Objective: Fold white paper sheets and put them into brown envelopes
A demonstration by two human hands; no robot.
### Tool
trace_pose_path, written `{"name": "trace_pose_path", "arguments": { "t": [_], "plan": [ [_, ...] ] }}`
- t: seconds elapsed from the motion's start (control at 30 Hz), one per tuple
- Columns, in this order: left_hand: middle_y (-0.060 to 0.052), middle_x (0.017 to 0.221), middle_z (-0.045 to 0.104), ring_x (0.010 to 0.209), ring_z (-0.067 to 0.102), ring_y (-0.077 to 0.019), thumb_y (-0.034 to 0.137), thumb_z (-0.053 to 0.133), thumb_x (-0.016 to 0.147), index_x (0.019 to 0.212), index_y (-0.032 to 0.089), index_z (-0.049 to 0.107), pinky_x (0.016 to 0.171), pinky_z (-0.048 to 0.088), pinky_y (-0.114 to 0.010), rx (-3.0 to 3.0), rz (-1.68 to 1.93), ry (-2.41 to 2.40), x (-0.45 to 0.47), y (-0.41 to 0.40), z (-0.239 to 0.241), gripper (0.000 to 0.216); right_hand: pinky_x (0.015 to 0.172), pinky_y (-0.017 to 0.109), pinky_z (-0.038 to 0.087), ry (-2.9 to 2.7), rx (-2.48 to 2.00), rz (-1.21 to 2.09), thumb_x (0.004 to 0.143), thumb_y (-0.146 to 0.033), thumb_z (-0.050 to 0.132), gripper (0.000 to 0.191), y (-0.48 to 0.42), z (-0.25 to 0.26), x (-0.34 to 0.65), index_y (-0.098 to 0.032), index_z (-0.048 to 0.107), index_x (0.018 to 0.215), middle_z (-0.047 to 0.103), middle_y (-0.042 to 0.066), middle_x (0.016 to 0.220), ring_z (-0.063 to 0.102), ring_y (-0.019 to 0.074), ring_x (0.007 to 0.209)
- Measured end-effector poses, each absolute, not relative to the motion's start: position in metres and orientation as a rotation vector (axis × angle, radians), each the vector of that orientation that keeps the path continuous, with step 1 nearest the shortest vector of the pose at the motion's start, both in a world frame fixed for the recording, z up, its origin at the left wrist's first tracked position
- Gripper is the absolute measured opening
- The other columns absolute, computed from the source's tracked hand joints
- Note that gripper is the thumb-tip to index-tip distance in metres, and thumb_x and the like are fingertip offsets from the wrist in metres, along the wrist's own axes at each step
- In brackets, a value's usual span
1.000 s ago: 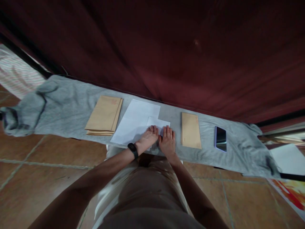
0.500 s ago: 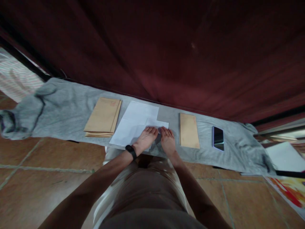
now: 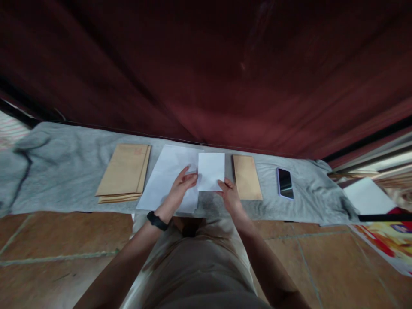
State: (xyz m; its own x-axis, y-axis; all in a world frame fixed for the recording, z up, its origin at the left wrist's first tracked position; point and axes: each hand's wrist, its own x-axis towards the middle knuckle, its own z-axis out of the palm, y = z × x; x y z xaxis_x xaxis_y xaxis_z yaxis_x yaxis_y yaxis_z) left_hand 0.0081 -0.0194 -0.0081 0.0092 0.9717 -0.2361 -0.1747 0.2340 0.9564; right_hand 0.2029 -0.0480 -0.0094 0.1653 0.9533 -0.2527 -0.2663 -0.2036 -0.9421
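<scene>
A small white folded paper [image 3: 211, 171] is raised a little over the bench. My right hand [image 3: 229, 194] pinches its lower right corner, thumb on top and fingers beneath. By the paper's left edge, my left hand [image 3: 180, 189] has its fingers apart; whether a fingertip touches the edge I cannot tell. Larger white sheets [image 3: 167, 180] lie flat under and around my left hand. To their left rests a stack of brown envelopes [image 3: 124, 169]. Just right of my right hand lies another brown envelope [image 3: 247, 177].
A grey cloth [image 3: 67, 171] covers the long narrow bench. A phone [image 3: 285, 183] lies on it at the right. Behind the bench hangs a dark red curtain [image 3: 206, 86]. Near the bench's right end are a white sheet [image 3: 368, 196] and a colourful printed sheet [image 3: 386, 244].
Both hands were pressing on the white paper on the bench. Now the folded paper is turned upright and lifted in my right hand, while my left hand has opened and moved left.
</scene>
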Motion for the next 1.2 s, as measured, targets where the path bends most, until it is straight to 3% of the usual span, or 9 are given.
{"name": "trace_pose_path", "arguments": {
  "t": [0.17, 0.4, 0.5, 0.67, 0.87, 1.03, 1.2],
  "plan": [
    [-0.006, 0.093, 0.077, 0.079, 0.071, -0.0202, 0.038, 0.08, 0.068, 0.134, 0.014, 0.059, 0.077, 0.054, -0.032, 0.956, 0.993, 1.103, 0.015, -0.024, -0.007, 0.073, 0.064, 0.029, 0.058, -0.664, -1.252, 1.44, 0.067, -0.048, 0.078, 0.038, -0.065, -0.019, 0.189, -0.022, 0.073, 0.095, 0.078, 0.004, 0.094, 0.072, 0.0219, 0.084],
    [-0.007, 0.099, 0.076, 0.083, 0.069, -0.0218, 0.033, 0.075, 0.067, 0.11, 0.016, 0.074, 0.07, 0.05, -0.029, 1.266, 0.671, 0.974, -0.01, -0.009, 0.0, 0.046, 0.069, 0.033, 0.059, -0.642, -1.337, 1.33, 0.065, -0.048, 0.08, 0.042, -0.056, -0.027, 0.214, -0.021, 0.068, 0.094, 0.075, 0.003, 0.089, 0.071, 0.0216, 0.082],
    [-0.007, 0.098, 0.076, 0.08, 0.068, -0.0207, 0.034, 0.075, 0.066, 0.109, 0.016, 0.076, 0.067, 0.049, -0.028, 1.313, 0.655, 1.002, -0.012, -0.002, 0.001, 0.046, 0.065, 0.033, 0.059, -0.698, -1.366, 1.341, 0.062, -0.049, 0.08, 0.04, -0.054, -0.031, 0.219, -0.021, 0.07, 0.089, 0.073, 0.001, 0.082, 0.069, 0.0198, 0.075],
    [-0.001, 0.074, 0.07, 0.063, 0.062, -0.018, 0.038, 0.08, 0.062, 0.109, 0.018, 0.076, 0.057, 0.045, -0.026, 1.244, 0.795, 1.189, -0.01, 0.005, -0.008, 0.051, 0.059, 0.029, 0.057, -0.73, -1.396, 1.317, 0.062, -0.045, 0.079, 0.031, -0.053, -0.035, 0.218, -0.021, 0.07, 0.08, 0.07, -0.002, 0.072, 0.065, 0.0178, 0.068],
    [-0.003, 0.077, 0.071, 0.07, 0.064, -0.0185, 0.042, 0.079, 0.062, 0.076, 0.019, 0.072, 0.062, 0.048, -0.027, 1.213, 0.721, 1.172, -0.01, -0.003, -0.009, 0.028, 0.057, 0.024, 0.052, -0.722, -1.406, 1.216, 0.067, -0.046, 0.075, 0.035, -0.036, -0.029, 0.226, -0.021, 0.071, 0.091, 0.068, -0.002, 0.074, 0.061, 0.0149, 0.068],
    [-0.002, 0.078, 0.07, 0.07, 0.064, -0.0183, 0.047, 0.078, 0.064, 0.082, 0.018, 0.068, 0.056, 0.047, -0.025, 1.06, 0.765, 1.241, 0.003, -0.021, -0.003, 0.035, 0.063, 0.025, 0.053, -0.753, -1.379, 1.203, 0.075, -0.053, 0.07, 0.05, -0.024, -0.026, 0.224, -0.023, 0.065, 0.114, 0.072, -0.001, 0.086, 0.066, 0.0155, 0.074],
    [-0.004, 0.088, 0.073, 0.082, 0.069, -0.0226, 0.046, 0.082, 0.062, 0.09, 0.018, 0.066, 0.064, 0.056, -0.031, 0.878, 0.816, 1.229, 0.019, -0.039, -0.003, 0.043, 0.062, 0.027, 0.052, -0.911, -1.423, 1.264, 0.07, -0.053, 0.072, 0.039, -0.029, -0.038, 0.217, -0.02, 0.073, 0.09, 0.072, 0.0, 0.076, 0.064, 0.0161, 0.067]
  ]
}}
